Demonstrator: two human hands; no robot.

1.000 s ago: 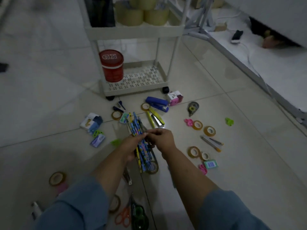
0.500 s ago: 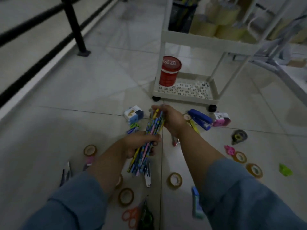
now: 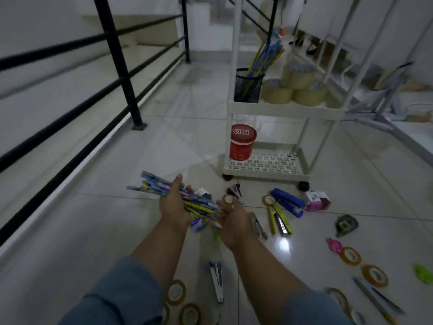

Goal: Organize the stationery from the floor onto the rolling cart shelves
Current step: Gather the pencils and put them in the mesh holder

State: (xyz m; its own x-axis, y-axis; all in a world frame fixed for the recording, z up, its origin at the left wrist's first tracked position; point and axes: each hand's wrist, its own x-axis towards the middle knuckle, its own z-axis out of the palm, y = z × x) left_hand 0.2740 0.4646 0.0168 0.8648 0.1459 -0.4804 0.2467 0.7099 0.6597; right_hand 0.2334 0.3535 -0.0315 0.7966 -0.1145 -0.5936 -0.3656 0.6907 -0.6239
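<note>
Pencils (image 3: 199, 204) are up off the floor (image 3: 93, 231) now, whole bundle in one go. A sec ago they lay low over the tiles pointing away from me, w/ both hands pinching the middle. Half a sec ago I had one hand at each end. Now the bundle is swung sideways, one end sticking out to the left and the other pointing right.

My left hand (image 3: 174, 205) carries it: thumb over the top, fingers curled underneath, mostly hidden by the hand itself. My right hand (image 3: 230, 216) has let go of the far end and sits just beside the right-hand end. Its fingers are loose & slightly spread, not wrapped round anything; can't tell if they touch the pencils.

My head has come up too, so more of the cart (image 3: 285, 110) shows. The mid shelf has a black mesh cup (image 3: 248, 86) w/ long pencil-like sticks in it and big tape rolls (image 3: 302, 90) beside it. A red tub (image 3: 242, 143) stands on the bottom shelf.

So gathering looks done, imo; next is prob the carry to that cup. Risk: loose bundle in a one-hand grip, a few could slide out. Further right, the blue stapler (image 3: 287, 202) and small tape rings (image 3: 350, 255) lie on the tiles, so plenty left.
</note>
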